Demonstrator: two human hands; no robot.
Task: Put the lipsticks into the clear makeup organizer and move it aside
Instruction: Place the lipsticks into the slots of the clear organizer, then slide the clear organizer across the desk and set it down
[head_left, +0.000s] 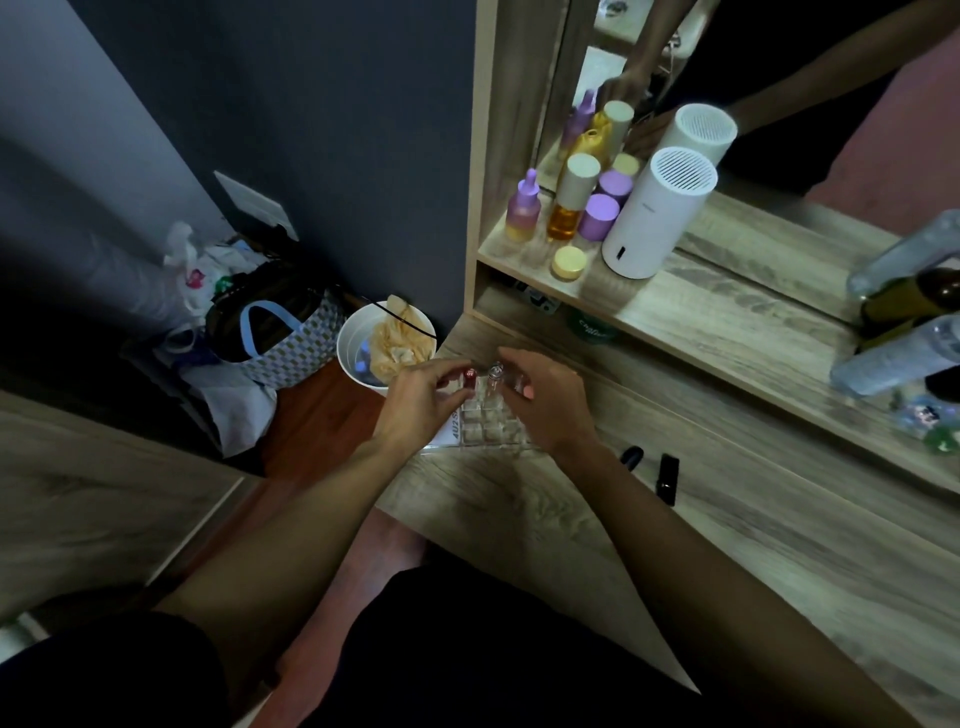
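Observation:
The clear makeup organizer (485, 428), a grid of small square cells, sits at the left end of the wooden vanity top. A red-capped lipstick (469, 378) stands in a far cell, and my left hand (422, 402) pinches it there. My right hand (545, 402) holds a clear-capped lipstick (495, 375) upright over the neighbouring far cell. Two black lipsticks (631, 457) (667, 479) lie on the wood to the right of my right wrist.
An upper shelf (675, 306) carries purple and amber bottles, a cream jar and a white cylindrical device (655, 215) before a mirror. Clear bottles (893, 358) lie at far right. A white bin (384, 345) and a woven bag (291, 343) stand on the floor left of the vanity.

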